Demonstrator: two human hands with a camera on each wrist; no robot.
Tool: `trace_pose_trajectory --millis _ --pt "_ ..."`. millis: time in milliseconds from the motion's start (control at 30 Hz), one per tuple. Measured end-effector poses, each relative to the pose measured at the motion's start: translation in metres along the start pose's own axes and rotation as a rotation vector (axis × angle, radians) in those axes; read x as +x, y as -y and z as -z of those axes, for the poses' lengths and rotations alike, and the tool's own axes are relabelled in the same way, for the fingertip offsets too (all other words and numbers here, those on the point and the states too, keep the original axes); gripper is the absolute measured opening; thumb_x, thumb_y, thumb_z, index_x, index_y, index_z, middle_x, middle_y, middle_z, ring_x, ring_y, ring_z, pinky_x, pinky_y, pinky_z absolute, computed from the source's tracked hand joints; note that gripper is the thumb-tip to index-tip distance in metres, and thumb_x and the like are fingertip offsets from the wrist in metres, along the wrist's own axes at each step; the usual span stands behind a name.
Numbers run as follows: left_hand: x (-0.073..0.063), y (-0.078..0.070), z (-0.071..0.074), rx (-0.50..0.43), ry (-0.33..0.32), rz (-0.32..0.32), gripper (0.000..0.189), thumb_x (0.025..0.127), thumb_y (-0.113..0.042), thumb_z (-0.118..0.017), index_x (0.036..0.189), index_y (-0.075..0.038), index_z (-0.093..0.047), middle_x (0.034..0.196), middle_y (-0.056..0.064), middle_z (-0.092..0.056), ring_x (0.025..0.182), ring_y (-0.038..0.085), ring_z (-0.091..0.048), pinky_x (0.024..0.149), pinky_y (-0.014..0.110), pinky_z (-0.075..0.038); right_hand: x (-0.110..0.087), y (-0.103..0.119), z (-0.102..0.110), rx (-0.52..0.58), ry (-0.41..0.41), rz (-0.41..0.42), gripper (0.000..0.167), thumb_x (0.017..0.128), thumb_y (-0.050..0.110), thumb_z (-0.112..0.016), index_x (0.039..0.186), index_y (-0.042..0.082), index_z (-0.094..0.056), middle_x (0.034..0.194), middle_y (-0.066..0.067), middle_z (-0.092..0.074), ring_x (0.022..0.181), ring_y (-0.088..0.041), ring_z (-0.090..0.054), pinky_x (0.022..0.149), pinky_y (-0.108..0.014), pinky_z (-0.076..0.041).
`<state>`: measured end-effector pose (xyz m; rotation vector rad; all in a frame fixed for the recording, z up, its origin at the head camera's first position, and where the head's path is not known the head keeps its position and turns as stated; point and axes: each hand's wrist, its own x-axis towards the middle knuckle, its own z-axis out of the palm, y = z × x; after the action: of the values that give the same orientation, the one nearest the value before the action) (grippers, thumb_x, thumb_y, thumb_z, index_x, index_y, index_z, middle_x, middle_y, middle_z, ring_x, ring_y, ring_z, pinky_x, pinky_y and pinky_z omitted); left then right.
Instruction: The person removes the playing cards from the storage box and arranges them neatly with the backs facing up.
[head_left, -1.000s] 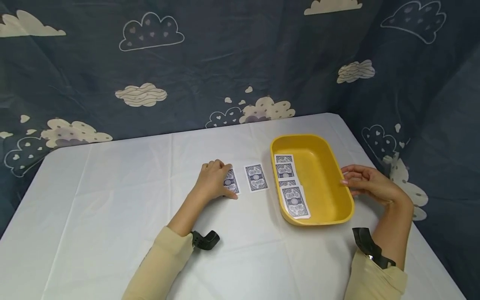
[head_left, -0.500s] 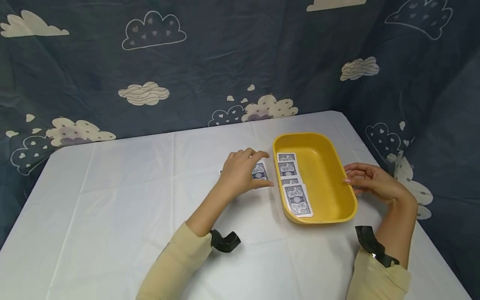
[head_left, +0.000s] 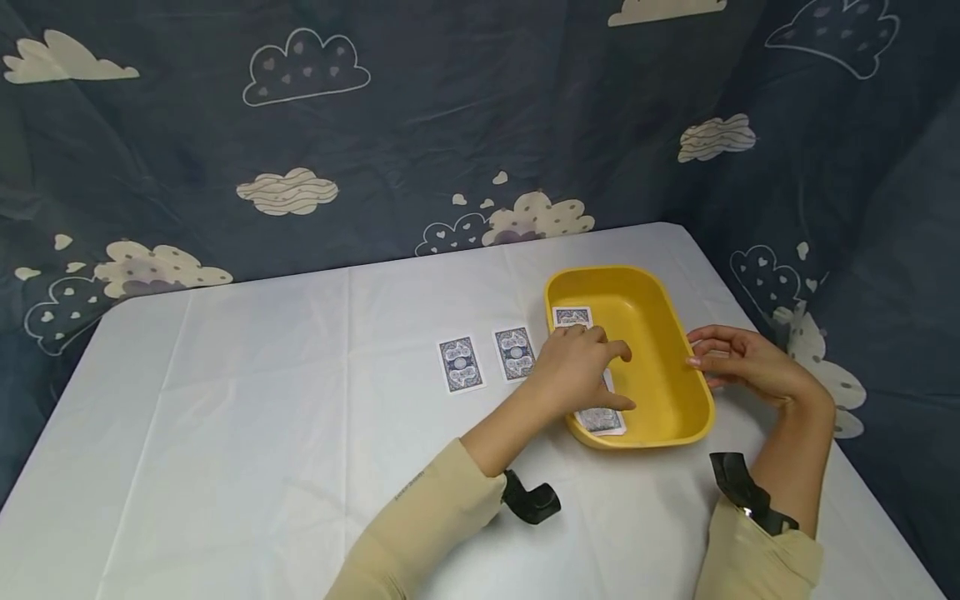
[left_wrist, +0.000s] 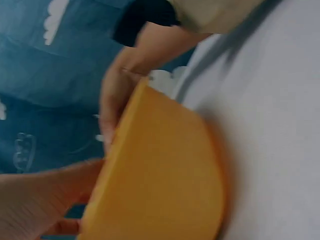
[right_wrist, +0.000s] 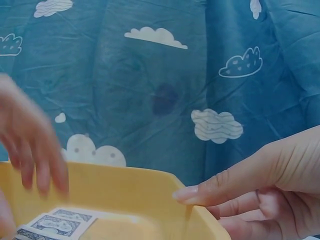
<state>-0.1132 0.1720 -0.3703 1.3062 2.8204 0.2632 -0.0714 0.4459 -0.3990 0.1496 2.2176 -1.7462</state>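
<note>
Here, we see the left hand over the nine o'clock side of the yellow tray, its grip apart, thumb and fingers spread above the tray cards, which lie in a row along that side; we cannot tell whether it touches them. At three o'clock, the right hand has its grip clamped on the tray's rim, thumb on the edge, fingers outside. Beyond the tray at nine o'clock, we find the inner card and the outer card, patterned sides up, on the white-covered table. At twelve o'clock hangs a cloud-patterned cloth.
</note>
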Motion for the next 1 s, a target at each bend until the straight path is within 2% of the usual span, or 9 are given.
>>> trace_pose_trajectory --millis 100,233,333,433,567,700,800,1000 --pt "0.005 -0.004 -0.012 0.074 0.062 0.018 0.064 0.064 -0.069 -0.067 0.116 -0.033 -0.059 0.106 -0.009 -0.057 0.097 0.011 -0.051 0.083 0.029 -0.039 0.001 0.000 0.000 0.005 0.000 -0.020 0.024 0.088 0.008 -0.061 0.109 0.012 -0.051 0.086 0.003 -0.066 0.076 -0.014 -0.064 0.067 -0.032 -0.055" --pt "0.008 -0.007 -0.025 0.173 0.134 0.051 0.084 0.054 -0.074 -0.068 0.121 -0.025 -0.056 0.109 -0.004 -0.056 0.100 0.014 -0.050 0.085 0.031 -0.036 0.001 0.001 -0.002 0.016 0.002 -0.034 0.025 0.088 0.008 -0.061 0.110 0.012 -0.050 0.086 0.002 -0.066 0.075 -0.015 -0.065 0.068 -0.033 -0.055" --pt "0.009 -0.010 -0.027 0.243 0.164 0.069 0.098 0.046 -0.080 -0.067 0.121 -0.018 -0.053 0.108 -0.001 -0.055 0.100 0.015 -0.050 0.085 0.031 -0.035 0.000 0.002 -0.002 0.007 -0.003 -0.027 0.025 0.087 0.008 -0.061 0.110 0.011 -0.050 0.086 0.002 -0.066 0.074 -0.015 -0.065 0.067 -0.033 -0.055" --pt "0.010 -0.011 -0.025 0.282 0.180 0.078 0.102 0.043 -0.085 -0.063 0.116 -0.015 -0.054 0.103 -0.001 -0.054 0.096 0.014 -0.049 0.082 0.029 -0.035 0.000 0.003 -0.001 0.001 -0.010 -0.021 0.025 0.087 0.008 -0.062 0.110 0.011 -0.050 0.086 0.002 -0.065 0.075 -0.015 -0.064 0.067 -0.034 -0.055" --pt "0.010 -0.012 -0.024 0.297 0.207 0.086 0.103 0.040 -0.087 -0.060 0.111 -0.014 -0.055 0.098 -0.001 -0.053 0.093 0.013 -0.048 0.079 0.028 -0.034 -0.001 0.003 -0.001 0.008 -0.007 -0.014 0.024 0.087 0.007 -0.061 0.109 0.012 -0.051 0.086 0.002 -0.066 0.075 -0.015 -0.065 0.067 -0.035 -0.055" --pt "0.010 -0.013 -0.024 0.302 0.231 0.086 0.104 0.040 -0.083 -0.066 0.116 -0.012 -0.053 0.101 0.000 -0.053 0.094 0.014 -0.049 0.082 0.029 -0.033 0.000 0.002 -0.001 0.002 -0.004 -0.011 0.024 0.087 0.007 -0.061 0.109 0.011 -0.052 0.086 0.002 -0.066 0.075 -0.015 -0.065 0.067 -0.035 -0.055" --pt "0.010 -0.013 -0.025 0.298 0.233 0.086 0.106 0.041 -0.080 -0.069 0.121 -0.012 -0.051 0.105 0.000 -0.052 0.096 0.015 -0.050 0.085 0.030 -0.032 0.000 0.002 -0.001 -0.007 -0.009 -0.010 0.025 0.087 0.007 -0.061 0.109 0.011 -0.051 0.086 0.002 -0.065 0.075 -0.015 -0.065 0.067 -0.035 -0.055" --pt "0.009 -0.013 -0.025 0.288 0.213 0.079 0.103 0.043 -0.080 -0.069 0.120 -0.014 -0.051 0.104 -0.002 -0.053 0.095 0.015 -0.052 0.086 0.031 -0.032 0.000 0.003 -0.001 -0.013 -0.024 -0.012 0.026 0.087 0.008 -0.062 0.110 0.010 -0.051 0.086 0.003 -0.066 0.075 -0.015 -0.065 0.067 -0.035 -0.055"
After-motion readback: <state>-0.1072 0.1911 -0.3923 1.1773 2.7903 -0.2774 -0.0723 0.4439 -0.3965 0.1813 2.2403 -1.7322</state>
